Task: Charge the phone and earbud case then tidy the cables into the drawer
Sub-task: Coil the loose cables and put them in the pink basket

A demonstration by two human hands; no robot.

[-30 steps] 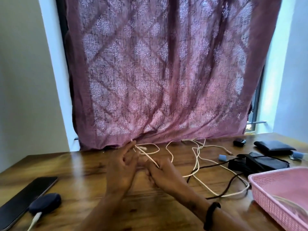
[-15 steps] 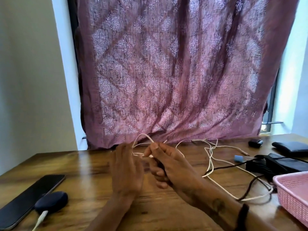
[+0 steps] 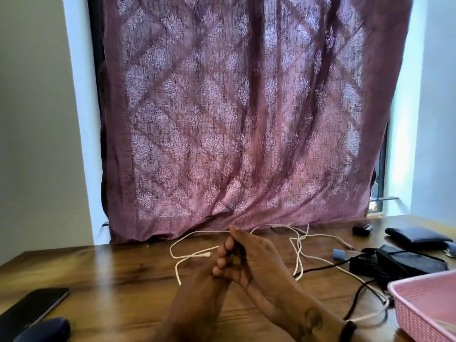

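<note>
A white cable [image 3: 299, 253] lies in loose loops across the wooden table [image 3: 123, 272]. My right hand [image 3: 256, 257] is raised over the table's middle and pinches this cable between thumb and fingers, the other fingers curled. A loop with a free connector end [image 3: 207, 254] hangs to its left. My left hand [image 3: 197, 290] sits under the right one, its fingers hidden. The black phone [image 3: 32, 309] lies flat at the lower left. A dark blue oval earbud case [image 3: 47, 329] rests beside it.
A pink mesh basket [image 3: 429, 307] stands at the lower right. Behind it lie a black adapter with black cords [image 3: 394, 265], a black wallet [image 3: 414, 236], a small black box [image 3: 362, 228] and a blue plug [image 3: 339, 254]. A mauve curtain [image 3: 246, 119] hangs behind the table.
My right hand has lifted the white cable off the table and drawn a loop out to the left. The left hand dropped beneath the right. The view shifted slightly.
</note>
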